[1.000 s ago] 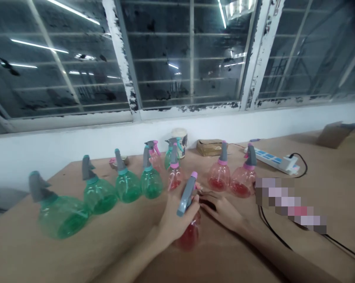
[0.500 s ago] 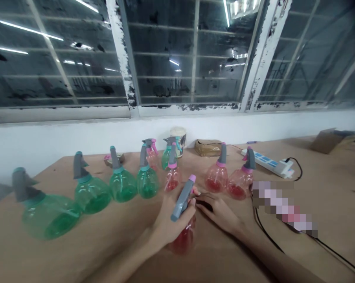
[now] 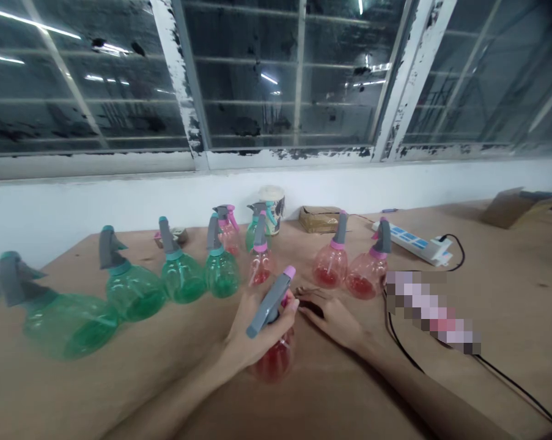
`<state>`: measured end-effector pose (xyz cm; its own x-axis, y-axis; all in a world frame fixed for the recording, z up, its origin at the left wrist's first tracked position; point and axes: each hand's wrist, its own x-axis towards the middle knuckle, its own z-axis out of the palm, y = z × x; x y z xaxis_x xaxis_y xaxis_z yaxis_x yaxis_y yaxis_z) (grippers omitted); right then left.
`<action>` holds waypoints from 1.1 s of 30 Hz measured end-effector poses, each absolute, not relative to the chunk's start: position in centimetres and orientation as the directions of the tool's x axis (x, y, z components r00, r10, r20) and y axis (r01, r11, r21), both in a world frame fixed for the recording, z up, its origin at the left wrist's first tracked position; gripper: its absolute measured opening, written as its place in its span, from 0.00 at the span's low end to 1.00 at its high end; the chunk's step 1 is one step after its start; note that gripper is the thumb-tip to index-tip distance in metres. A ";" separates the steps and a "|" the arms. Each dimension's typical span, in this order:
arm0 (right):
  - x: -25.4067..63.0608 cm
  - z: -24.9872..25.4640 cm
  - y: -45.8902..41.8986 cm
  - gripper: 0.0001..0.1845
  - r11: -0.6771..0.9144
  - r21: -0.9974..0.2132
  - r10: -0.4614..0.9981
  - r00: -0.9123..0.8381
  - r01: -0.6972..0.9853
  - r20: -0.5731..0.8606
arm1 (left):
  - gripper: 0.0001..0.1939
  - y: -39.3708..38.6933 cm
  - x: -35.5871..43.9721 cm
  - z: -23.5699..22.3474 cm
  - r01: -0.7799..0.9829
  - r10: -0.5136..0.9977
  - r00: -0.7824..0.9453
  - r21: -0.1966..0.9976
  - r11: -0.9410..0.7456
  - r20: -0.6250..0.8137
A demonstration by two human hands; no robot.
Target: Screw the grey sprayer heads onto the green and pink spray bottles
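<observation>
My left hand [image 3: 252, 327] is closed around the neck and grey spray head of a clear pink spray bottle [image 3: 274, 360] with red liquid in it. The bottle stands close in front of me, and its grey head with a pink tip lies across the hand. Fingers partly cover the pink trigger. Just right of it, my right hand [image 3: 333, 318] rests low over the table, fingers stretched toward the bottle and holding nothing. Behind the left hand stands another pink spray bottle [image 3: 260, 264]. Two more pink spray bottles [image 3: 331, 267] are beyond my right hand.
Several green spray bottles [image 3: 181, 278] line the left side. A patterned cup [image 3: 276, 211] and a brown box [image 3: 319, 219] are near the wall. A power strip [image 3: 408, 241] lies at back right; a blurred-out object [image 3: 434, 311] with black cables sits on the right.
The view has shifted slightly, so everything appears higher and further left. My left hand keeps its grip on the pink spray bottle, whose head has turned a little. The right hand barely moves.
</observation>
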<state>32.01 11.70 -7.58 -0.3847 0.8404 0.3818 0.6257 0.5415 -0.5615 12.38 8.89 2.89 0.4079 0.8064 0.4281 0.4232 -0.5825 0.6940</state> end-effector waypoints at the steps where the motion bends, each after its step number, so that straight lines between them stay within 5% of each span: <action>1: 32.0 -7.6 11.7 0.16 0.543 -0.561 0.839 -0.383 0.625 0.386 | 0.05 8.9 12.3 2.9 0.422 0.805 0.411 0.692 -0.585 0.429; 14: 32.3 -7.2 11.3 0.16 0.546 -0.580 0.837 -0.378 0.604 0.395 | 0.19 10.4 12.4 1.3 0.361 0.866 0.257 0.788 -0.498 0.430; 27: 32.5 -7.7 11.1 0.18 0.532 -0.569 0.847 -0.392 0.628 0.359 | 0.11 10.4 12.2 0.9 0.331 0.870 0.317 0.816 -0.474 0.377; 33: 32.7 -7.6 11.2 0.19 0.545 -0.566 0.838 -0.405 0.618 0.365 | 0.16 10.4 12.3 1.7 0.333 0.858 0.346 0.806 -0.490 0.379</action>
